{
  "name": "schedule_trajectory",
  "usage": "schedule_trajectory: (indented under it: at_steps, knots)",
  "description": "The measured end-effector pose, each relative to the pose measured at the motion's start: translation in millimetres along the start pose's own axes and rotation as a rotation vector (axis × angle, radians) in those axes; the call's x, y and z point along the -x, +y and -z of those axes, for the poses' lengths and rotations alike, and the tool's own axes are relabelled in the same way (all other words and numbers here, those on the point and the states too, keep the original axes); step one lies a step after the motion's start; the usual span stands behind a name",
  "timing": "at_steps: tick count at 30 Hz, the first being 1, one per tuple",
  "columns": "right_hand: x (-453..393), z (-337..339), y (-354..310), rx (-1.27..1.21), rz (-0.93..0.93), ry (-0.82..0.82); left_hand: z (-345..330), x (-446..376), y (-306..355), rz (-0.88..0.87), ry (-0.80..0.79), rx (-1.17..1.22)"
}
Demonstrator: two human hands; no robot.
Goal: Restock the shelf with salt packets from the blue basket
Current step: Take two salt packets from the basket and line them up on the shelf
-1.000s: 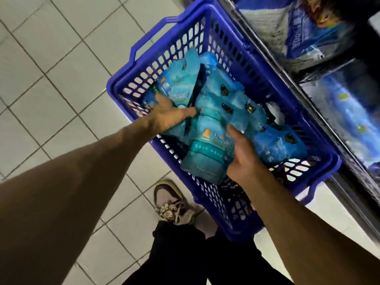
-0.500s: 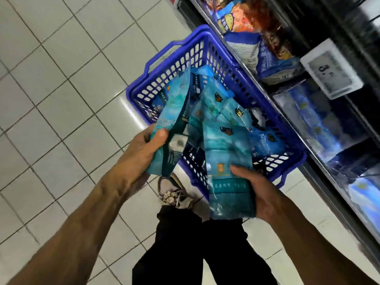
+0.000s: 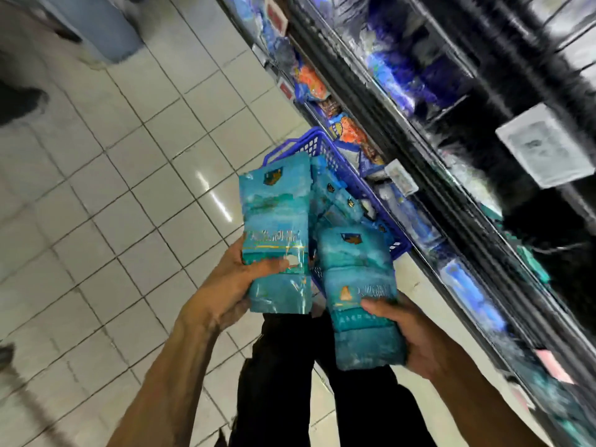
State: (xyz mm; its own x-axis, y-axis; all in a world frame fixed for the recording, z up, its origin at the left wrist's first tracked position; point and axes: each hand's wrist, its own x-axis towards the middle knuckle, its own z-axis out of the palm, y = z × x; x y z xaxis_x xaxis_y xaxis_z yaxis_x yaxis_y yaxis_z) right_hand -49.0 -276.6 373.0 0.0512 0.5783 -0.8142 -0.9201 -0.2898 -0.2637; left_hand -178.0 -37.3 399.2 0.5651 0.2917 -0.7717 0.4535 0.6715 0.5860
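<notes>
Head view is showing me gripping one teal salt packet (image 3: 274,240) in my left hand (image 3: 225,295) and another packet (image 3: 361,298) in my right hand (image 3: 416,340), above the blue basket (image 3: 325,156), so I am advising keeping both upright while swinging toward the shelf (image 3: 451,195).

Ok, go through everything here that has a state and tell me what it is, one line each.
Left hand: grips a teal salt packet, held upright.
Left packet: lifted clear of the basket.
Right hand: grips a second packet.
Right packet: lifted, upright, beside the first.
Blue basket: on the floor by the shelf, still holding packets.
Shelf: stocked with goods, blurred.
</notes>
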Motion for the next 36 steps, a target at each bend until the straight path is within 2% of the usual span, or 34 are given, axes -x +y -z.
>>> schedule_trajectory:
  at_steps: [5, 8, 12, 17, 22, 28, 31, 36]
  knots:
    - [105, -24, 4, -0.050, 0.087, 0.071, -17, 91, 43, 0.028, -0.128, -0.113]
    - [163, -38, 7, -0.044, 0.150, 0.103, -38, 133, 56, 0.081, -0.131, -0.050]
    - [218, -54, 20, -0.091, 0.333, 0.285, -73, 170, 86, 0.094, -0.106, -0.003]
    - [263, -77, 52, -0.261, 0.610, 0.541, -118, 193, 104, 0.024, -0.201, -0.280]
    - [292, -91, 95, -0.505, 0.807, 0.727, -166, 201, 87, -0.091, -0.361, -0.610]
    - [318, -98, 166, -0.810, 0.947, 0.882, -226, 211, 46, -0.148, -0.657, -1.030]
    - [334, -99, 203, -0.901, 0.989, 0.940, -256, 229, 19, -0.169, -0.775, -1.145]
    - [365, -91, 272, -1.072, 1.034, 1.035, -303, 275, -41, -0.072, -0.839, -1.224]
